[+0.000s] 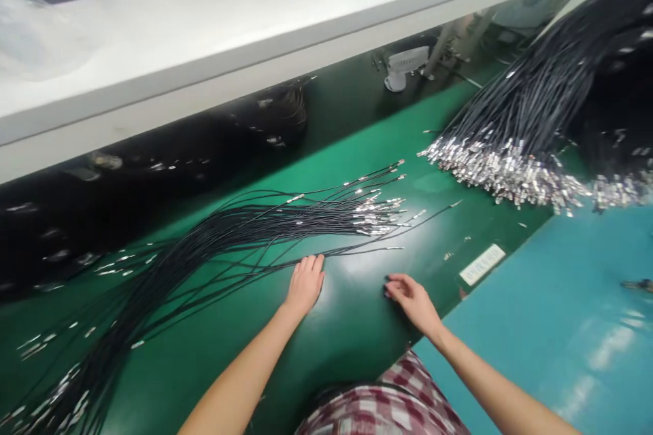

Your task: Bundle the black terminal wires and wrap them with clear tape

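Note:
My left hand [306, 283] lies on the green table with its fingers stretched out. Its fingertips touch the lower strands of a bundle of thin black cables [219, 231] with silvery metal end terminals [375, 214]. To the right, my right hand [412, 299] is just above the table, apart from the bundle. Its fingers are curled toward the thumb, and something dark shows at the fingertips; whether that is a covering or a small held thing is unclear. A few loose strands stick out beyond the bundle's right end.
A large heap of black cables [530, 102] with metal ends lies at the right, near the table [352, 333] edge. A white shelf [286, 27] spans the back, with dark bundles beneath it. A grey-white device [405, 66] stands underneath. A white label [482, 265] is by the front edge.

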Demonstrator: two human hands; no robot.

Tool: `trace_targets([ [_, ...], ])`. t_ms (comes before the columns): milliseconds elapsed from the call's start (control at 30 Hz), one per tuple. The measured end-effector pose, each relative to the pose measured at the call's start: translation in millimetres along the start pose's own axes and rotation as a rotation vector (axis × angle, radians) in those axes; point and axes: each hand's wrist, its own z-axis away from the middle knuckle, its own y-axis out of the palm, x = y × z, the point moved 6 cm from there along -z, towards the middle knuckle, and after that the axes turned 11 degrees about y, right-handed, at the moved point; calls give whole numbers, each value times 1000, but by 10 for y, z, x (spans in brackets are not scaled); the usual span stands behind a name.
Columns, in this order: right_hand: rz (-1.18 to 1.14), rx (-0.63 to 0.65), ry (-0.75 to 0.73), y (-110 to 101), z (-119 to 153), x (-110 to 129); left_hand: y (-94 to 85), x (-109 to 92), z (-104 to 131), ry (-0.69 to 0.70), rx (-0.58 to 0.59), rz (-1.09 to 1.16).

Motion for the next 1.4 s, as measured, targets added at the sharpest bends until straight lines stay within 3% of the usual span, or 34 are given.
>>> trace_targets([
  [100,-453,-15,281,118,-162,46,-60,-81,-218,40,-19,-13],
  [233,-576,33,358,373,-284,273,-143,-201,-422,40,82,-88],
  [300,-585,89,382,471,-245,296,-199,-303,-342,56,77,-104],
  [400,-574,136,361,458,-78,201,-218,-595,20,135,52,-61],
  [500,-548,136,361,266,115,-55,-107,-1012,391,254,131,66],
  [600,-624,141,476,45,238,-356,-2,-1273,362,262,191,218],
  [733,-723,119,591,-155,268,-477,-4,-1215,-233,50,3,264],
  [833,-733,130,561,-242,279,-412,148,-1334,-483,107,117,321],
  [900,-694,164,496,-308,328,-388,244,-1451,-412,182,224,353],
  [1000,-576,216,435,-421,462,-457,269,-1476,-124,201,247,354],
  [1133,-541,281,560,-457,597,-644,278,-1388,122,187,255,291],
  [1267,-540,236,593,-394,550,-660,291,-1444,22,132,266,343],
  [1400,-599,226,447,-330,469,-509,239,-1630,-131,-10,142,633],
])
